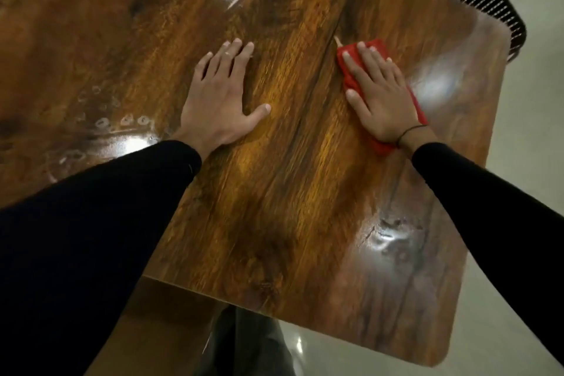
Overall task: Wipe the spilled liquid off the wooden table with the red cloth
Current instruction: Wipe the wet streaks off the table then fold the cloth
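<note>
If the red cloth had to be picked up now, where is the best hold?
The red cloth lies flat under the pressing right hand. Probably best pinched at the bare far-left corner beside the fingertips, coming from above, since the rest is covered.

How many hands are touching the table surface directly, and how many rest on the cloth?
1 and 1. The left hand lies flat on the bare wooden table; the right hand presses flat on the red cloth.
</note>
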`<state>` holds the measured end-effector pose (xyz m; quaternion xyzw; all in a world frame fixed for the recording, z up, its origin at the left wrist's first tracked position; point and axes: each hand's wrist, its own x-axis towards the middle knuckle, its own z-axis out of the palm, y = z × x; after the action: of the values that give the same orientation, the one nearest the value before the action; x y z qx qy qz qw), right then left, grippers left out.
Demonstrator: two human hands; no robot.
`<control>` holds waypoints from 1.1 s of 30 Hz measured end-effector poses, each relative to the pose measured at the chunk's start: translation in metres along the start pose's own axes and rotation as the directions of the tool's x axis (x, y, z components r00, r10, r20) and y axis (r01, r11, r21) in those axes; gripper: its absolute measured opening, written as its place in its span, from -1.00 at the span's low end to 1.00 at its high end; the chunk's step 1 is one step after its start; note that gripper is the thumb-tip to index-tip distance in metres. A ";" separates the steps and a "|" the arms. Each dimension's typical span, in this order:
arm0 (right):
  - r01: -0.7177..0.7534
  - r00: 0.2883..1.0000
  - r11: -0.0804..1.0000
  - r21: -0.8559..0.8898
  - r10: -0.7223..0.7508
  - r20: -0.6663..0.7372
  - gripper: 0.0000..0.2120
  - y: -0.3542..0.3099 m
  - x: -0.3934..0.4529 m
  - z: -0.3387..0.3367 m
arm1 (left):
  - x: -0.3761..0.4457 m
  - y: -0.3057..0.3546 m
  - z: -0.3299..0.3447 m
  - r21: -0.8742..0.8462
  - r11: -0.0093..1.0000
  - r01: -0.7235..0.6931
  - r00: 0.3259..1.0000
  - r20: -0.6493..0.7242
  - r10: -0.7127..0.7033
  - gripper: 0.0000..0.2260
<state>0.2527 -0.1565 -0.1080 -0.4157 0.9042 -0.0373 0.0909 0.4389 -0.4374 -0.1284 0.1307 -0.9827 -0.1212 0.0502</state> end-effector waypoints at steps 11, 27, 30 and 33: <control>-0.003 0.996 0.996 0.091 0.011 -0.085 -0.32 -0.186 -0.152 0.065 | -0.002 0.008 -0.010 0.015 1.000 -0.004 1.000 -0.011 0.005 -0.13; -0.347 0.931 0.937 0.046 0.350 -0.101 -0.35 -0.013 -0.141 0.029 | -0.042 0.046 -0.017 0.007 0.996 -0.092 0.996 -0.020 0.092 -0.41; -0.470 0.870 0.878 0.089 0.478 -0.121 -0.34 -0.017 -0.122 0.024 | -0.071 0.111 -0.007 -0.115 0.978 -0.175 0.981 0.060 0.183 -0.47; -0.608 0.773 0.786 0.113 0.618 -0.141 -0.34 -0.030 -0.123 0.025 | -0.076 0.171 0.008 -0.210 0.966 -0.148 0.984 0.063 0.164 -0.53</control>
<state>0.3582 -0.0825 -0.1119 -0.0909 0.9930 -0.0684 0.0333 0.4689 -0.2546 -0.0983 0.0422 -0.9734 -0.2226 0.0334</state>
